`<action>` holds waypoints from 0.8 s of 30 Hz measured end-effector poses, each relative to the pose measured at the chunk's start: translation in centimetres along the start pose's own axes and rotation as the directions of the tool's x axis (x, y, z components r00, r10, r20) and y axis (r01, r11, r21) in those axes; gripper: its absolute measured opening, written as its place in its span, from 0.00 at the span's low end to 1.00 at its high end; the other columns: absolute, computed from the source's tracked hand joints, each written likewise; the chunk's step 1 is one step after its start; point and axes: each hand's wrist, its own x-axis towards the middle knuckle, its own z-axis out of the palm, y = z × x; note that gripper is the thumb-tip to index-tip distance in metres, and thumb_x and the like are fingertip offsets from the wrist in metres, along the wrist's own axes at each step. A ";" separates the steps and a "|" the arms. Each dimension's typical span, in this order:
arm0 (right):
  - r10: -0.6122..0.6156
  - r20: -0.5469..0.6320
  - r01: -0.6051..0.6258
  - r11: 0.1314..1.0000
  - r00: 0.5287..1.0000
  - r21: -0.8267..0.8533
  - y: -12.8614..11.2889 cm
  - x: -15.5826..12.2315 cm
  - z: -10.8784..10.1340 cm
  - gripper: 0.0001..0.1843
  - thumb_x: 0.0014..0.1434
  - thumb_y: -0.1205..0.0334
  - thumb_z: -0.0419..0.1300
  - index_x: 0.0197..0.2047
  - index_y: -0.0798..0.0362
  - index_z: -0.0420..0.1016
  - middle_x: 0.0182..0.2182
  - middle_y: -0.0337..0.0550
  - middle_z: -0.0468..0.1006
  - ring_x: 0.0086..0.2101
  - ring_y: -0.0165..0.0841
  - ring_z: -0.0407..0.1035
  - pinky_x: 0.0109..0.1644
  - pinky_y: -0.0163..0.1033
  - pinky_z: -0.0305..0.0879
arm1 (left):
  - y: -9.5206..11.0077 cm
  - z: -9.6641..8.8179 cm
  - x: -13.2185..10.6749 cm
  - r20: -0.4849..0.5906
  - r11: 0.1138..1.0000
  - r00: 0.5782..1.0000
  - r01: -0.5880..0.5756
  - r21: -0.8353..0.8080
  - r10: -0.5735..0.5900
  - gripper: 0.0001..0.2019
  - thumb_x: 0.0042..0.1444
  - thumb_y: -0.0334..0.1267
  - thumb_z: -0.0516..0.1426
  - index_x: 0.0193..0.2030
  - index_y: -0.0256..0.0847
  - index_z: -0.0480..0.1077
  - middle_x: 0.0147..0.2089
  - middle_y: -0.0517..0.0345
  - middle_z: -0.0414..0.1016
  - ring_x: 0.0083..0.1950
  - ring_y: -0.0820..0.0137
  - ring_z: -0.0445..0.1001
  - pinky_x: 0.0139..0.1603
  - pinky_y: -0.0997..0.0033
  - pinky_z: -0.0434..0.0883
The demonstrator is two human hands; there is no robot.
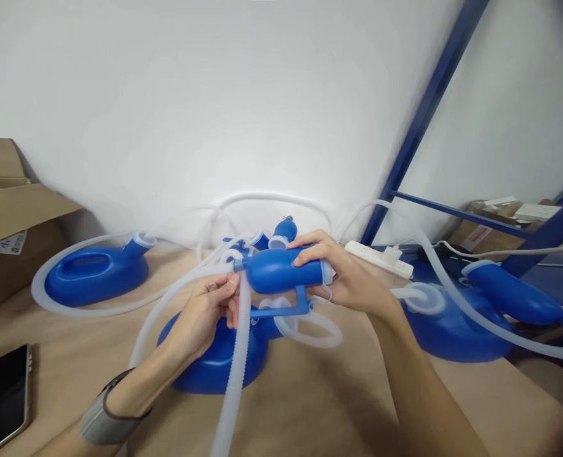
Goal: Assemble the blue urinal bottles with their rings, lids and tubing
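Note:
My right hand (326,263) is wrapped round a blue plastic urinal funnel (281,271) with a handle bar beneath and a translucent cap at its right end. The funnel lies sideways in the air, its narrow nozzle pointing left. My left hand (212,311) is closed, thumb and fingertips pinching the end of a translucent hose (186,282) at that nozzle. How far the hose sits over the nozzle cannot be made out. A ribbed hose (237,374) hangs down in front of my left fingertips. Below both hands lies a blue urinal bottle (219,365), partly hidden.
Another blue bottle (95,276) with a looped hose stands left, beside a cardboard box (14,254). A phone (2,393) lies front left. At right are a power strip (379,259), a further bottle (457,330) with its funnel (514,292), and a blue metal frame (419,120).

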 end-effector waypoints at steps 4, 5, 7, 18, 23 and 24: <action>-0.029 0.011 0.030 0.997 1.000 -0.078 -0.3 0.1 0.3 0.21 0.61 0.73 0.66 0.53 0.43 0.70 0.58 0.49 0.71 0.57 0.43 0.71 0.57 0.51 0.74 | 0.4 -0.2 0.0 -0.020 0.992 0.998 0.063 -0.110 -0.066 0.15 0.48 0.40 0.71 0.24 0.36 0.70 0.17 0.62 0.69 0.14 0.78 0.65 0.13 0.83 0.62; -0.041 0.011 0.042 0.995 0.999 -0.090 -0.4 0.1 0.3 0.21 0.61 0.73 0.65 0.53 0.44 0.70 0.58 0.50 0.72 0.57 0.43 0.71 0.57 0.51 0.73 | 0.6 -0.4 0.0 -0.032 0.986 0.995 0.091 -0.142 -0.097 0.13 0.49 0.38 0.70 0.25 0.35 0.71 0.17 0.63 0.68 0.14 0.78 0.64 0.12 0.83 0.62; -0.065 0.010 0.065 0.992 0.998 -0.112 -0.4 0.2 0.3 0.20 0.61 0.74 0.65 0.53 0.44 0.71 0.58 0.50 0.72 0.57 0.43 0.70 0.59 0.52 0.73 | 1.0 -0.7 0.1 -0.034 0.964 0.983 0.168 -0.207 -0.179 0.09 0.53 0.34 0.66 0.27 0.35 0.72 0.17 0.64 0.67 0.12 0.79 0.62 0.10 0.85 0.60; -0.191 0.043 0.195 0.937 0.981 -0.289 -2.0 0.9 0.6 0.16 0.67 0.72 0.62 0.55 0.47 0.76 0.58 0.52 0.75 0.59 0.44 0.69 0.62 0.53 0.70 | 2.9 -1.5 0.1 0.077 0.896 0.950 0.313 -0.316 -0.304 0.16 0.68 0.24 0.52 0.28 0.32 0.73 0.20 0.58 0.70 0.16 0.79 0.71 0.12 0.90 0.64; -0.164 0.023 0.165 0.966 0.986 -0.199 -1.6 0.8 0.7 0.18 0.65 0.69 0.64 0.56 0.42 0.76 0.58 0.50 0.75 0.58 0.44 0.70 0.61 0.53 0.71 | 2.7 -1.2 -0.2 0.097 0.929 0.966 0.256 -0.268 -0.238 0.15 0.67 0.25 0.55 0.27 0.32 0.73 0.20 0.55 0.73 0.15 0.77 0.71 0.14 0.87 0.70; -0.152 0.013 0.152 0.973 0.988 -0.174 -1.4 0.7 0.7 0.18 0.65 0.67 0.65 0.56 0.41 0.75 0.58 0.49 0.75 0.58 0.44 0.71 0.61 0.53 0.72 | 2.7 -1.2 -0.2 0.101 0.929 0.968 0.247 -0.274 -0.228 0.14 0.66 0.26 0.56 0.28 0.33 0.73 0.20 0.56 0.73 0.15 0.77 0.71 0.14 0.87 0.70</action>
